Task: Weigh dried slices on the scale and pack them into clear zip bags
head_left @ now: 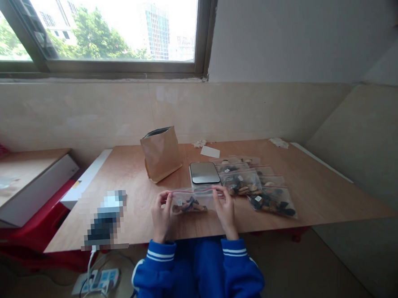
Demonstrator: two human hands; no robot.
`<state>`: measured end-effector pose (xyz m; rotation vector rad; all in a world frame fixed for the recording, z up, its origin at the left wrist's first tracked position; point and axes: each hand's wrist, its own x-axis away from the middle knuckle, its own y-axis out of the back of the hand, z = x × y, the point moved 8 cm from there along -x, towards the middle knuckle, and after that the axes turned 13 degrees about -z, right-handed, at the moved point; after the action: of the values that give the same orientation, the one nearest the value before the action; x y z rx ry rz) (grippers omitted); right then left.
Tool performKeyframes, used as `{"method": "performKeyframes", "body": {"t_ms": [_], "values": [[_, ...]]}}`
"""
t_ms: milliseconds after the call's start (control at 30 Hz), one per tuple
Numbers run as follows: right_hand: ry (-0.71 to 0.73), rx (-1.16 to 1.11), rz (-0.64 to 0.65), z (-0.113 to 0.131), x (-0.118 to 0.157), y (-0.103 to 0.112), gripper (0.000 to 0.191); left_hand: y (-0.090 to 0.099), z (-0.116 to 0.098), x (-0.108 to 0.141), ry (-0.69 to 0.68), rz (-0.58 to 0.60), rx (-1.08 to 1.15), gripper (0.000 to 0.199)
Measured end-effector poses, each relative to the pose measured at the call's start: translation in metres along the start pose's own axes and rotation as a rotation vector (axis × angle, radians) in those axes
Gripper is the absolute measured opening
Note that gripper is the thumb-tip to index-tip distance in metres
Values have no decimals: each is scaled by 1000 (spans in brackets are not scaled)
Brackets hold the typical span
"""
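Note:
A clear zip bag with dark and brown dried pieces inside is stretched between my two hands near the table's front edge. My left hand pinches its upper left corner, and my right hand pinches the upper right corner. A red seal line runs along the top of the bag between my fingers. Just beyond it lies a small digital scale with a shiny plate. To the right of the scale, several similar filled zip bags overlap in a pile, some with small white labels.
A brown paper pouch stands upright with its top open on the wooden table. A white card lies behind the scale. On the left is a blurred-out phone-like object with a cable down to a power strip.

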<state>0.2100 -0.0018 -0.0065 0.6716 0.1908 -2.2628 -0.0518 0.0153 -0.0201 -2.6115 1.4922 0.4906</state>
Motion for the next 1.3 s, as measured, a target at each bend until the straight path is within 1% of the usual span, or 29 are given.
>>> {"method": "performKeyframes", "body": {"t_ms": [33,67,100,133,200,233,267,300,367,467,600,700,800,867,967,1033,1133,1200,1300], "values": [[93,73,-14,14,-1,0,30,0,-1,0,-3,7,6,30],[191,144,3,30,-1,-3,31,-1,-3,1,-5,13,17,28],[285,204,60,47,1,-12,32,-1,-5,2,-6,20,31,26],[370,252,159,63,5,-24,31,-1,-7,2,-8,25,48,25],[509,321,416,87,18,-55,22,-2,-11,4,-12,35,82,22],[563,347,528,95,24,-68,17,-2,-13,4,-14,39,95,21],[605,370,611,100,28,-79,14,-2,-14,5,-15,40,104,21],[638,393,670,102,31,-88,16,-1,-14,5,-16,39,109,21],[687,434,725,102,32,-99,20,-1,-15,6,-24,39,104,21],[731,462,753,97,32,-106,22,-1,-16,7,-61,49,87,19],[736,467,782,92,35,-109,23,0,-14,8,-86,56,82,17],[722,470,769,90,33,-107,20,6,-11,4,-91,9,45,17],[689,494,740,86,27,-102,22,12,-8,1,-85,-25,27,17],[680,497,734,83,24,-100,23,11,-8,1,-70,-11,41,18],[705,482,741,83,27,-99,24,2,-12,4,-91,65,59,18],[729,464,755,83,31,-100,24,-3,-14,6,-103,92,69,17],[755,444,762,82,35,-98,22,-2,-11,7,-65,51,84,16],[756,455,740,79,34,-95,21,-1,-8,7,-46,29,74,16],[742,471,701,73,30,-89,23,0,-7,7,-54,25,54,17]]}}
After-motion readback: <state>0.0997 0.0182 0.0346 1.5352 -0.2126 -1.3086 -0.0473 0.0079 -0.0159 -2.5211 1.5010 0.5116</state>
